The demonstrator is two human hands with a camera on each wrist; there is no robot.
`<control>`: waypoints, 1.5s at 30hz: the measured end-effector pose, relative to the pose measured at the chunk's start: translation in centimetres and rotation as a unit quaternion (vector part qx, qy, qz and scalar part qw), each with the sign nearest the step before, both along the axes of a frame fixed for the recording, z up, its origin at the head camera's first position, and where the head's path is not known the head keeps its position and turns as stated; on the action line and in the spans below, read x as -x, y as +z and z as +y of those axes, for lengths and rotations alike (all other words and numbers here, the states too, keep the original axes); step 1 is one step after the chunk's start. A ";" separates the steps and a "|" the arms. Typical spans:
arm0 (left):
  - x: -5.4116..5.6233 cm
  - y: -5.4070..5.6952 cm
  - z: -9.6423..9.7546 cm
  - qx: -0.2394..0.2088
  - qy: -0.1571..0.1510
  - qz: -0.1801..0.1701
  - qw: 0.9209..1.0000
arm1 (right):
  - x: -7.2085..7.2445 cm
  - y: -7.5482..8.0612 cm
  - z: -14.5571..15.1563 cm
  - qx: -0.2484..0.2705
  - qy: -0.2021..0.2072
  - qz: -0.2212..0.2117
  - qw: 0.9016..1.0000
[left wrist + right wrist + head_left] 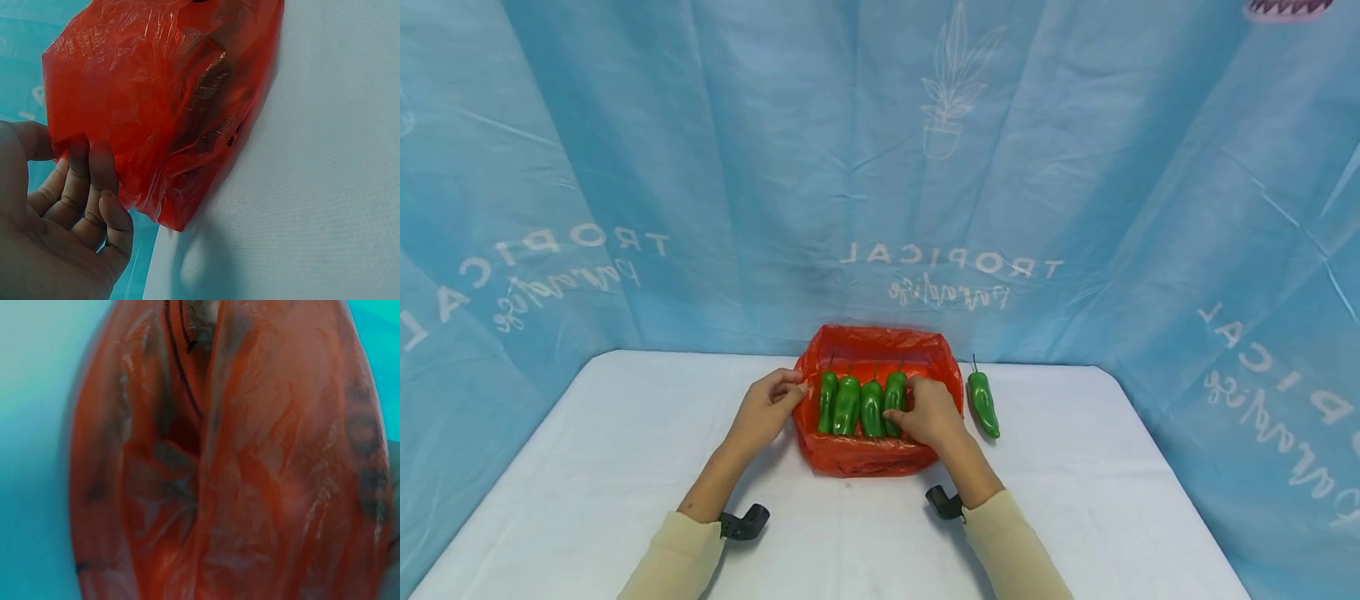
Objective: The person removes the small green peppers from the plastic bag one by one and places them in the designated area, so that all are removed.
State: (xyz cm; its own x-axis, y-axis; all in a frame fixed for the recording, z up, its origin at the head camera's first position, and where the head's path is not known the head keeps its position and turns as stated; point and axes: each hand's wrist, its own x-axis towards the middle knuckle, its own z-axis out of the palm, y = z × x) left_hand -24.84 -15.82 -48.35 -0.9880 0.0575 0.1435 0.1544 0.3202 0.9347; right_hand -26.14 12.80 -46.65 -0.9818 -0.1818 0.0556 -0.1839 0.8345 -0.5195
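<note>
A red plastic bag lies on the table with its mouth spread wide. Inside it, several green peppers stand side by side in a row, stems away from me. My left hand pinches the bag's left rim between thumb and fingers; the left wrist view shows this hand at the edge of the plastic. With its thumb across the rightmost pepper in the row, my right hand grips that pepper inside the bag. In the right wrist view the creased bag wall fills most of the picture and hides the fingers.
One more green pepper lies on the white tabletop, just right of the bag. Behind the table hangs a blue printed curtain, which also runs along both sides.
</note>
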 end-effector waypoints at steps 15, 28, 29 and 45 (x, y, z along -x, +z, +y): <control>0.0 0.0 0.0 0.003 -0.001 -0.001 1.000 | 0.4 -0.2 -0.6 0.011 -0.033 -0.021 0.999; 0.1 0.0 0.0 0.006 0.002 -0.003 1.000 | 0.6 -0.5 -0.6 0.013 -0.051 -0.013 0.999; 0.0 0.0 0.0 0.007 0.003 -0.003 1.000 | 0.7 -0.5 -0.6 0.011 -0.051 -0.012 0.999; -0.1 0.2 -0.1 0.001 -0.001 -0.002 1.000 | 0.1 1.1 -0.1 0.006 -0.039 -0.001 0.999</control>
State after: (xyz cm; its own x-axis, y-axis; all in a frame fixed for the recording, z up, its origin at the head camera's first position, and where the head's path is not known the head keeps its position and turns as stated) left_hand -24.79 -15.92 -48.18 -0.9885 0.0586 0.1397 0.1512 0.3211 0.9349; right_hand -26.22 12.70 -45.54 -0.9930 -0.1043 0.0561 -0.1181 0.8403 -0.5290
